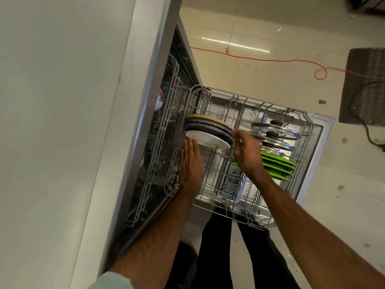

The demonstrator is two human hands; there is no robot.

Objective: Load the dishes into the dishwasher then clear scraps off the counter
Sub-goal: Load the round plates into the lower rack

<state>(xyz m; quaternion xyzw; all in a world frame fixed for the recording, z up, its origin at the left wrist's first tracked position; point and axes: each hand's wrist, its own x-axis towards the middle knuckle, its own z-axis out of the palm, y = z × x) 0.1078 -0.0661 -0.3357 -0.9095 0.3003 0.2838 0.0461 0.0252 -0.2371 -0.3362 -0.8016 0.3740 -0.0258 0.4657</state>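
Between the two hands, a white plate (208, 139) stands on edge in the pulled-out lower rack (226, 204) of the dishwasher, leaning against dark plates (208, 127) with a tan plate (200, 117) behind them. Just beyond the right hand (246, 150) stand glass lids (275, 130), with green plates (277, 163) nearer the person. Past the left hand (190, 163), another wire rack (174, 80) sits inside the machine. The left hand lies flat, fingers straight, fingertips touching the white plate's rim. The right hand's fingers and thumb curl at the opposite rim, holding the plate there. Both bare forearms reach downward.
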